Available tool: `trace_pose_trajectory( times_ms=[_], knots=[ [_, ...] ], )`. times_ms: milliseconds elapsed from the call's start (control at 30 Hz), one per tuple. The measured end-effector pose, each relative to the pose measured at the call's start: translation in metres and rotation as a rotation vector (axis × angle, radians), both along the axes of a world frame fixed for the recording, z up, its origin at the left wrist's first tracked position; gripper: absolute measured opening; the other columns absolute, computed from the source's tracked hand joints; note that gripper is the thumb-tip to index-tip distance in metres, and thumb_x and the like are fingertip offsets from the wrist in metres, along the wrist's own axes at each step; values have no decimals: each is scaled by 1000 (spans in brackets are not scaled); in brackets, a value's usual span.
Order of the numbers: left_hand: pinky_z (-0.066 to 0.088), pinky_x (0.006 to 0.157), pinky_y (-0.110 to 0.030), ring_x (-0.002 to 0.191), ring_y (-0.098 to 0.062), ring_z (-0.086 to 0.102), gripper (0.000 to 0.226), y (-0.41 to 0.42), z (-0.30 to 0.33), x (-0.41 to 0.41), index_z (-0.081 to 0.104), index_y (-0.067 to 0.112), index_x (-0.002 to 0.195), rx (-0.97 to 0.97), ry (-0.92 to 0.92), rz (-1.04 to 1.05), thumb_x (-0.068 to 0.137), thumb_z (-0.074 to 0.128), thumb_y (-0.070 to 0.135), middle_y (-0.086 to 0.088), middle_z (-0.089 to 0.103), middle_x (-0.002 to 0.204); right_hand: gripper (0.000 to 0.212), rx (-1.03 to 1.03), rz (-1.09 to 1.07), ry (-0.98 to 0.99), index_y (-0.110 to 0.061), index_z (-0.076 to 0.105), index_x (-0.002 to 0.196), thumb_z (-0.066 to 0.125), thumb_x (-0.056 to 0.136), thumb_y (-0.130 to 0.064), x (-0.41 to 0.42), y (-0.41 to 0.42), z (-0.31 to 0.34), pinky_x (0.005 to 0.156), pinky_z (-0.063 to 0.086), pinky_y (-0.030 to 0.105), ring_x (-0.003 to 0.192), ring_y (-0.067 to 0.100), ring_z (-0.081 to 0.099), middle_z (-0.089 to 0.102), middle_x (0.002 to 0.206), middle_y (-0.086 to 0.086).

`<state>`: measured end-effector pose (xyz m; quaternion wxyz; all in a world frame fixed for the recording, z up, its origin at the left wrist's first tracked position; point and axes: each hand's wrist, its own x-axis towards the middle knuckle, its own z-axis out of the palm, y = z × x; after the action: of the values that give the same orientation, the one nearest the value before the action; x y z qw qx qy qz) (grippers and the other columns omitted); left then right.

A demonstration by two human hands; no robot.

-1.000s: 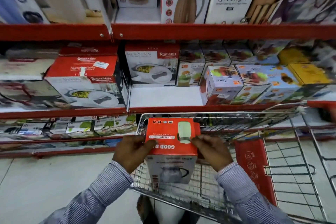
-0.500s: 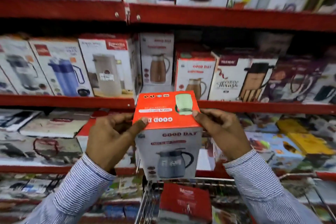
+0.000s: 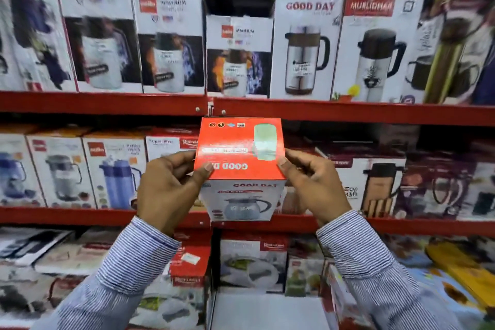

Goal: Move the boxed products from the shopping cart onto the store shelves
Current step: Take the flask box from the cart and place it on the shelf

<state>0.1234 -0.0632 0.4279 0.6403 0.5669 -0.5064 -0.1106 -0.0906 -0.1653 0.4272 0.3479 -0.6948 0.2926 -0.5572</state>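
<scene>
The left hand (image 3: 171, 190) and the right hand (image 3: 310, 185) together clasp one Good Day kettle box (image 3: 241, 169), thumbs pressed on its orange top near the front corners and fingers wrapped down its two sides. The box is upright, held in the air in front of the red middle shelf (image 3: 101, 215), apart from it, its top almost level with the red upper shelf (image 3: 348, 112). Both striped sleeves reach up from the bottom edge.

As a judgement of progress: this box is out of the cart and lifted to shelf height, but not yet set down, so its placing remains to be done. The shopping cart is not in view, so I cannot tell how many boxes wait in it, nor which of the shelved boxes came from it. A dark gap shows on the middle shelf just right of and behind the held box; that looks a likely landing spot, though a matching Good Day flask box (image 3: 305, 45) stands on the shelf above.

Counted: two hands, one box in hand. Three red shelf edges are visible. The upper shelf shows about seven tall flask boxes in its front row, the outermost blurred. The middle shelf shows four clear boxes left of the hands and roughly three on the right. The lowest row is too blurred and piled to count.
</scene>
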Motion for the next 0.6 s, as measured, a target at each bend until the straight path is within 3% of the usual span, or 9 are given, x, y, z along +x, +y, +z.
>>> trace_pose_trajectory(
  times_ms=[33,100,133,200,267,333,433,600],
  knots=[
    [61,82,-46,87,-11,75,22,-4,1,1,70,36,94,2,-7,6,81,74,19,3,78,93,33,-7,2,3,-12,70,119,69,87,-22,2,-4,1,93,56,28,105,11,70,74,114,0],
    [59,84,-47,89,-12,75,27,-13,-1,6,69,45,85,3,4,6,80,75,19,4,78,94,36,-37,-9,48,-13,67,123,67,89,-24,4,-10,3,90,48,6,108,11,68,72,119,0],
    [59,85,-47,89,-12,75,28,-18,-3,8,70,47,85,3,18,6,80,76,19,4,79,95,37,-45,-17,69,-14,67,125,67,89,-25,6,-13,3,91,47,5,109,10,68,72,120,0],
    [59,85,-47,89,-11,75,27,-28,-6,10,69,42,92,8,34,12,80,75,19,6,78,94,38,-14,-17,63,-16,66,125,67,88,-27,9,-22,1,98,54,29,110,11,67,72,121,0],
    [60,84,-46,89,-10,74,30,-38,-10,12,69,29,109,18,37,15,81,73,17,6,76,95,40,12,-21,76,-17,65,125,69,87,-29,13,-31,-3,99,54,42,113,12,66,71,122,-1],
    [59,86,-46,93,-11,73,38,-47,-12,13,65,18,120,29,42,8,83,72,15,2,76,101,48,28,-29,86,-20,65,125,70,82,-40,16,-39,-8,100,53,45,116,12,65,71,124,-2],
    [59,87,-43,95,-10,72,39,-64,-17,19,63,17,124,43,42,-10,85,69,16,0,75,106,66,66,9,69,-24,64,127,72,69,-56,22,-52,-14,99,54,45,115,12,66,71,123,-6],
    [58,89,-44,98,-9,70,37,-88,-20,30,63,23,123,73,42,-7,86,68,24,3,75,109,72,128,86,108,-20,58,134,86,68,-32,28,-74,-20,98,55,43,109,13,69,72,120,-4]
  ],
)
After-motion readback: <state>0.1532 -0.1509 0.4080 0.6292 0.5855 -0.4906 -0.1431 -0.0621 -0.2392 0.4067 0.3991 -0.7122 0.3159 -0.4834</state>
